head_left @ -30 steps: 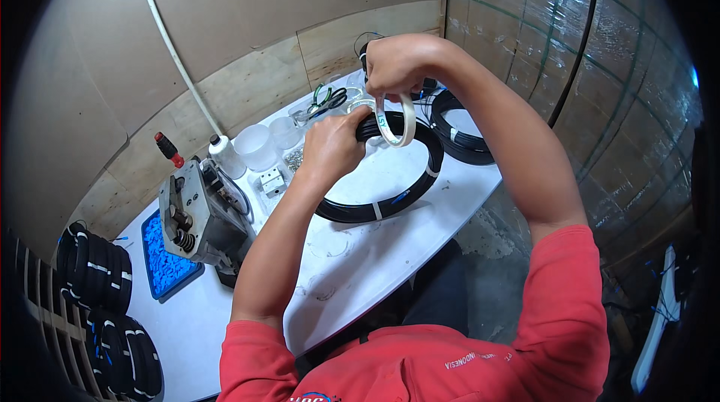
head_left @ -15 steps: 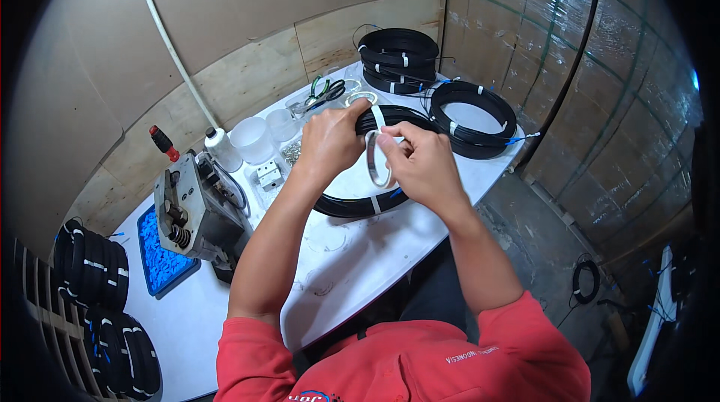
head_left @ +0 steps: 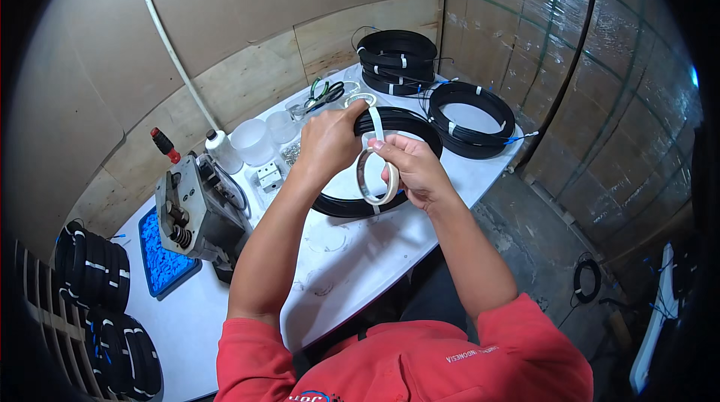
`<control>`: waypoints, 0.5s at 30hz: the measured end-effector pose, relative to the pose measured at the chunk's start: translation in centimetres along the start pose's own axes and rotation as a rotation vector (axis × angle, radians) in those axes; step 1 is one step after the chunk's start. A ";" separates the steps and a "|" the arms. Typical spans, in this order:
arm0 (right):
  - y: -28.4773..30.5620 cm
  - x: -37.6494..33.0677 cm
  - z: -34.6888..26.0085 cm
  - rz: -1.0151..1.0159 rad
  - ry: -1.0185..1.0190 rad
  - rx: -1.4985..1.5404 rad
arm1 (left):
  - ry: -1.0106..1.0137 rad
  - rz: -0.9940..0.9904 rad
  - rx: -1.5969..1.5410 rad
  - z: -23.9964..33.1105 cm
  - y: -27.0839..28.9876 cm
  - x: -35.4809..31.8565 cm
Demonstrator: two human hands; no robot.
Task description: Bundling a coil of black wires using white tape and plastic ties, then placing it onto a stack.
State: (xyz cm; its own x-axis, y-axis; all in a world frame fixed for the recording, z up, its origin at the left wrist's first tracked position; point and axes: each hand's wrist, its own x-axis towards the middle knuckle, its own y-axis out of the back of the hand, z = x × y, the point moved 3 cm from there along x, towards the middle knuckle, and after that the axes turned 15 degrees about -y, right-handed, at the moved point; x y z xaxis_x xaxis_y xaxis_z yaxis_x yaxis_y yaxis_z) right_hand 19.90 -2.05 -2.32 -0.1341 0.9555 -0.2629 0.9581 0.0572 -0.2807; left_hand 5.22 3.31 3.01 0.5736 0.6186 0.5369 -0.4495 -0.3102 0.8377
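Note:
A coil of black cable lies on the white table in front of me. My left hand is closed round the coil's far left side. In my right hand is a roll of whitish tape, pinched by the thumb and fingers over the coil's open middle. A strip of tape runs from the coil's far side down toward the roll. Another white band of tape is round the coil's near side, partly hidden by the roll.
Beyond are a stack of black coils and another coil. Scissors, a second tape roll, clear cups and a white bottle stand behind. Left are a metal machine and a tray of blue pieces.
My right hand has drawn the tape roll slightly down and toward me. A longer stretch of tape shows between roll and coil. My left hand has stayed nearly in place.

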 end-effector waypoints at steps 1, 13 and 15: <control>0.1 0.3 0.3 -0.027 -0.011 0.004 | 0.001 -0.012 0.001 -0.2 -0.2 0.0; -0.8 0.8 1.9 0.099 0.063 -0.071 | 0.021 -0.016 -0.004 -0.9 -0.4 0.0; -0.4 1.9 2.6 0.112 0.084 -0.102 | 0.018 -0.024 -0.011 -0.8 -0.4 0.1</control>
State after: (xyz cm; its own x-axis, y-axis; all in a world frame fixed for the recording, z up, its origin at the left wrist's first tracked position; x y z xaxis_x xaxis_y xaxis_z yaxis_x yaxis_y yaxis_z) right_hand 18.60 -0.96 -5.11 -0.0073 0.9780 -0.2085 0.9872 -0.0261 -0.1572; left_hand 4.91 4.03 2.63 0.5716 0.6390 0.5148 -0.4432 -0.2876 0.8491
